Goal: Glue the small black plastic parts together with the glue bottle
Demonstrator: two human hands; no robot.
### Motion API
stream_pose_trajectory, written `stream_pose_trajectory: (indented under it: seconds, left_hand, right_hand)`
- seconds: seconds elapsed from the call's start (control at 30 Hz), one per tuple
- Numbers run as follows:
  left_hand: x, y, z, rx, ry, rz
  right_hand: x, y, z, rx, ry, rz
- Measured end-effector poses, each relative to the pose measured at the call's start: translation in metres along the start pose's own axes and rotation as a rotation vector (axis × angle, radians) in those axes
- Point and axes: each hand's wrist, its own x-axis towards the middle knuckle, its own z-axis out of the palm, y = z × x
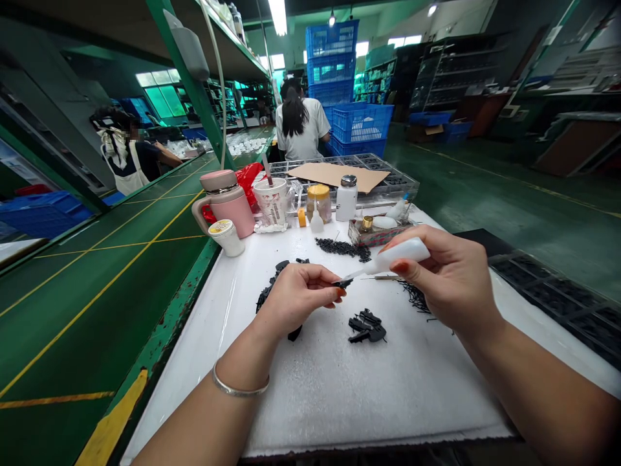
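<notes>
Between the thumb and fingers of my left hand (303, 292) is a small black plastic part (344, 283). My right hand (449, 272) grips a white squeeze bottle (402, 254), tilted so its thin nozzle tip meets the black part or hovers right at it; I cannot tell which. Below the hands lies a small pile of black plastic parts (367, 326). Another pile of black parts (266, 294) is partly hidden behind my left hand. Thin black pin-like pieces (414, 298) lie beside my right hand, and tiny black pieces (342, 248) are heaped farther back.
Along the table's (310, 401) back stand a pink mug (237, 210), a paper cup (272, 200), a small tub (226, 238), a yellow-lidded jar (319, 202) and a white bottle (346, 198). A green conveyor (111, 259) runs left. Blue crates (361, 123) and two people are beyond.
</notes>
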Motion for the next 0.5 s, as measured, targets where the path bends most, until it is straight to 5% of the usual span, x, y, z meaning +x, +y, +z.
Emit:
stream_pose_trajectory:
  seconds: [0.5]
  left_hand:
    - [0.0002, -0.0013, -0.0012, 0.015, 0.002, 0.007]
  right_hand:
    - [-0.0001, -0.0011, -0.0003, -0.038, -0.005, 0.03]
